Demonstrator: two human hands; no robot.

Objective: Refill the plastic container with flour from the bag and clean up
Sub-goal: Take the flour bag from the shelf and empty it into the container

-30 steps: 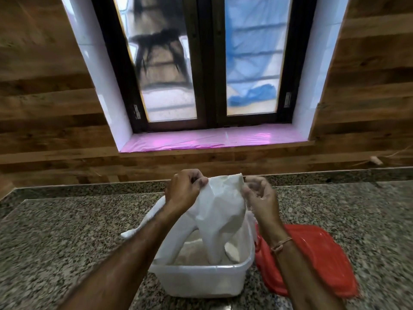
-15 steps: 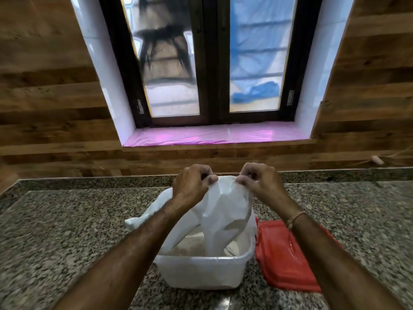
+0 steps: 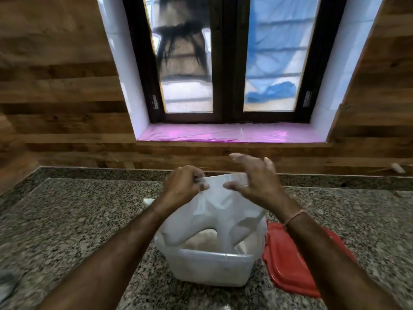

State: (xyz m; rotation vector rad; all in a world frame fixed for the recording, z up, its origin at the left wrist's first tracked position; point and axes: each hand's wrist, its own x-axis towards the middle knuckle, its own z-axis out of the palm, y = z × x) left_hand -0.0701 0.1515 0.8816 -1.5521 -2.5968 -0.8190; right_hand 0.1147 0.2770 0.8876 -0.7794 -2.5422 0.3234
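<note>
**Flour bag held upended over the plastic container**

Head view. The flour bag (image 3: 223, 211) is white, thin and crumpled. It hangs mouth-down into the plastic container (image 3: 207, 269), and its flat sealed edge is raised above the far rim. The left hand (image 3: 183, 186) pinches that upper edge at its left end between curled fingers and thumb. The right hand (image 3: 257, 184) is at the right end of the same edge with its fingers spread straight and pointing away from the camera. Its thumb lies against the bag, but the hand is blurred, so I cannot tell whether the thumb presses the plastic. A thin thread band (image 3: 292, 218) circles the right wrist.

The bag covers much of the container's opening and hides its far wall. A small white scrap (image 3: 147, 201) shows just beyond the left forearm, and I cannot tell if it is a corner of the bag. A grey shape (image 3: 6, 285) at the lower left edge is cut off and too blurred to name.

The container is translucent and rectangular, and it stands on the speckled granite counter (image 3: 78, 220) near the front edge. Pale flour (image 3: 201, 241) lies heaped inside it under the bag. The red lid (image 3: 288, 265) lies flat on the counter, touching the container's right side and partly hidden by the right forearm.
</note>
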